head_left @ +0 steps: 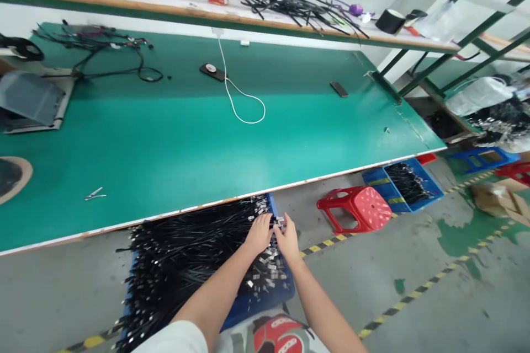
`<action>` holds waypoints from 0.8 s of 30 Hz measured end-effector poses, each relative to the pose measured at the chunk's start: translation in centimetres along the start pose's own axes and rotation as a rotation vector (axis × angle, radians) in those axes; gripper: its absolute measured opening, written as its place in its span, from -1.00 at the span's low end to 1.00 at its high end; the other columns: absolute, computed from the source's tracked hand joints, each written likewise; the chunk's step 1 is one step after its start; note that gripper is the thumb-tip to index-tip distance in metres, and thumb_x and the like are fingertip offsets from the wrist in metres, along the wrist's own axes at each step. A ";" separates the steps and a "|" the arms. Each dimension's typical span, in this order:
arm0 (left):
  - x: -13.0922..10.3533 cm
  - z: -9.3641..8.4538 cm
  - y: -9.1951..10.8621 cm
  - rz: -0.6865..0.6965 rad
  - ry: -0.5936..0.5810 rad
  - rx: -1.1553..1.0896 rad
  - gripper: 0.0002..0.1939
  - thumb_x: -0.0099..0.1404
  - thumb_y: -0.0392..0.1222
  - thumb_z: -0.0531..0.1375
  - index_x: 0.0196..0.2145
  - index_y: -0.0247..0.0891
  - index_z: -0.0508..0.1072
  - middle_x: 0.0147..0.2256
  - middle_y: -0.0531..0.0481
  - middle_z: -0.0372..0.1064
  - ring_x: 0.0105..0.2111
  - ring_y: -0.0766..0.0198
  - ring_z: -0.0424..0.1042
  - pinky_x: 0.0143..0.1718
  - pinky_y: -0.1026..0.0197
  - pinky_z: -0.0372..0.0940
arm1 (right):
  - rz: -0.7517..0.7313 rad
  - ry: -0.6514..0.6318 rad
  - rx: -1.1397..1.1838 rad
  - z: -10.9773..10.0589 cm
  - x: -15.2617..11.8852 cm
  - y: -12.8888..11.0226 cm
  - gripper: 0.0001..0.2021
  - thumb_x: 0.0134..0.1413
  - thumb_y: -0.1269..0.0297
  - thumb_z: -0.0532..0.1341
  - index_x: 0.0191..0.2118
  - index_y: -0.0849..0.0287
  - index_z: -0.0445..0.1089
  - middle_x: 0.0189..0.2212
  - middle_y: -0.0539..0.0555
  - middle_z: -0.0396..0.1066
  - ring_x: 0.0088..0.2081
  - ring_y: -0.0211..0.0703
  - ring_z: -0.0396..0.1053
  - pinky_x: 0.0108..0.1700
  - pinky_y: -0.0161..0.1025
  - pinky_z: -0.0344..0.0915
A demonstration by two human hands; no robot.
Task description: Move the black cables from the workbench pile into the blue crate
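A blue bin full of black cables (186, 259) sits on the floor below the front edge of the green table. The cables' metal connector ends (269, 265) lie toward the bin's right side. Over that side, my left hand (260, 233) and my right hand (287, 238) are close together, fingers bent around a few silvery connectors (280, 223). Both hands are closed on these connectors; the cables attached to them are mostly hidden.
The green table (165, 143) bears a white cable (248, 121), two dark phone-like objects and tweezers (95, 194). A shelf (186, 11) runs above it. Right of the bin stand a red stool (368, 209) and another blue bin (381, 187).
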State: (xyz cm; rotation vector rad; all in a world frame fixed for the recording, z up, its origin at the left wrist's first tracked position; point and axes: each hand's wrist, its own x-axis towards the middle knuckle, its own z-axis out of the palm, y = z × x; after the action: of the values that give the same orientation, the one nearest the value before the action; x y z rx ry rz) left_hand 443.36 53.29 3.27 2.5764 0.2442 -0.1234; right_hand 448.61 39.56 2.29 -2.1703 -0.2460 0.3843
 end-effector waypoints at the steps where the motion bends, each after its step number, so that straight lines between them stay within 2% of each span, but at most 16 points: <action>1: -0.7 -0.1 0.0 -0.010 0.014 -0.002 -0.45 0.40 -0.28 0.01 0.32 -0.39 0.15 0.29 -0.37 0.26 0.32 -0.05 0.24 0.33 -0.17 0.19 | -0.006 -0.007 0.007 0.1 0.3 -0.5 -0.36 0.12 0.06 0.19 0.26 0.29 0.28 -0.02 0.30 0.44 -0.17 0.06 0.47 -0.04 0.01 0.48; 3: -2.7 -0.4 0.1 -0.057 0.084 -0.039 -0.41 0.41 -0.29 -0.01 0.37 -0.35 0.07 0.33 -0.35 0.18 0.36 -0.04 0.18 0.34 -0.19 0.18 | -0.019 -0.024 0.015 0.3 0.9 -1.3 -0.48 0.04 0.11 0.24 0.12 0.18 0.41 -0.04 0.24 0.46 -0.08 0.11 0.46 0.05 0.02 0.43; 5: -5.5 -0.6 0.1 -0.124 0.171 -0.112 -0.39 0.42 -0.29 -0.03 0.39 -0.28 0.02 0.34 -0.32 0.17 0.37 -0.03 0.17 0.36 -0.23 0.17 | -0.021 -0.041 0.024 0.4 1.4 -1.9 -0.58 -0.02 0.14 0.28 0.00 0.09 0.47 -0.09 0.16 0.48 -0.07 0.11 0.46 0.08 0.01 0.40; 7: -9.1 -0.7 -0.2 -0.182 0.213 -0.186 -0.40 0.42 -0.29 -0.04 0.38 -0.24 0.06 0.31 -0.28 0.20 0.35 -0.01 0.20 0.37 -0.23 0.17 | 0.014 -0.033 0.030 0.5 2.0 -2.1 -0.51 -0.05 0.13 0.30 0.06 0.09 0.43 -0.15 0.12 0.50 -0.14 0.10 0.47 0.02 -0.02 0.41; 10: -15.4 -1.0 -1.3 -0.249 0.169 -0.246 -0.44 0.41 -0.28 -0.04 0.35 -0.21 0.16 0.30 -0.25 0.24 0.33 0.02 0.24 0.39 -0.21 0.15 | 0.138 0.039 0.022 0.5 3.0 -1.9 -0.28 -0.02 0.03 0.28 0.25 0.28 0.24 -0.22 0.18 0.50 -0.17 0.13 0.49 -0.06 -0.04 0.41; 12: -19.6 -1.2 -2.1 -0.312 0.135 -0.278 -0.47 0.41 -0.24 -0.04 0.31 -0.19 0.23 0.28 -0.24 0.27 0.31 0.04 0.28 0.40 -0.18 0.16 | 0.196 0.056 0.021 0.3 3.7 -1.8 -0.23 -0.03 -0.04 0.27 0.25 0.33 0.24 -0.26 0.19 0.51 -0.17 0.15 0.49 -0.09 -0.05 0.41; 14: -23.6 -1.5 -2.9 -0.391 0.130 -0.301 -0.49 0.42 -0.18 -0.04 0.27 -0.18 0.30 0.27 -0.23 0.29 0.30 0.04 0.30 0.39 -0.15 0.17 | 0.190 0.018 0.039 0.0 4.4 -1.9 -0.31 -0.10 -0.07 0.30 0.14 0.25 0.38 -0.31 0.13 0.50 -0.21 0.12 0.49 -0.11 -0.07 0.41; 16: -26.8 -1.7 -3.3 -0.471 0.153 -0.319 -0.50 0.42 -0.12 -0.05 0.25 -0.19 0.33 0.27 -0.23 0.30 0.30 0.02 0.30 0.39 -0.15 0.17 | 0.140 -0.036 0.078 -0.3 4.9 -2.3 -0.47 -0.16 -0.05 0.33 -0.06 0.15 0.51 -0.36 0.07 0.49 -0.23 0.08 0.48 -0.10 -0.08 0.40; 19: -30.4 -1.9 -3.4 -0.553 0.216 -0.354 -0.49 0.41 -0.05 -0.04 0.24 -0.20 0.36 0.26 -0.24 0.32 0.29 0.00 0.32 0.38 -0.16 0.17 | 0.065 -0.105 0.166 -0.4 5.4 -3.2 -0.61 -0.24 -0.02 0.36 -0.27 0.10 0.53 -0.42 0.01 0.44 -0.28 0.01 0.45 -0.13 -0.10 0.41; 21: -32.0 -2.0 -3.0 -0.599 0.275 -0.389 -0.49 0.40 -0.02 -0.02 0.22 -0.17 0.38 0.22 -0.23 0.35 0.23 -0.01 0.38 0.35 -0.17 0.21 | 0.049 -0.160 0.240 -0.1 5.7 -3.8 -0.57 -0.25 -0.06 0.37 -0.25 0.12 0.50 -0.49 -0.03 0.39 -0.38 -0.04 0.42 -0.28 -0.14 0.41; 24: -33.8 -1.6 -2.1 -0.706 0.387 -0.455 -0.48 0.36 0.05 0.02 0.19 -0.15 0.40 0.17 -0.23 0.40 0.12 -0.02 0.49 0.27 -0.17 0.32 | 0.062 -0.224 0.329 0.8 6.0 -4.4 -0.43 -0.15 -0.19 0.31 -0.11 0.16 0.42 -0.57 -0.09 0.31 -0.53 -0.12 0.36 -0.48 -0.21 0.34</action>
State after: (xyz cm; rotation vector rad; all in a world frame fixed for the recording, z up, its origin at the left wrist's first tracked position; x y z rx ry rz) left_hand 409.88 50.88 8.18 1.9406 1.1722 0.1630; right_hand 453.81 44.56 4.34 -1.8147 -0.2228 0.6575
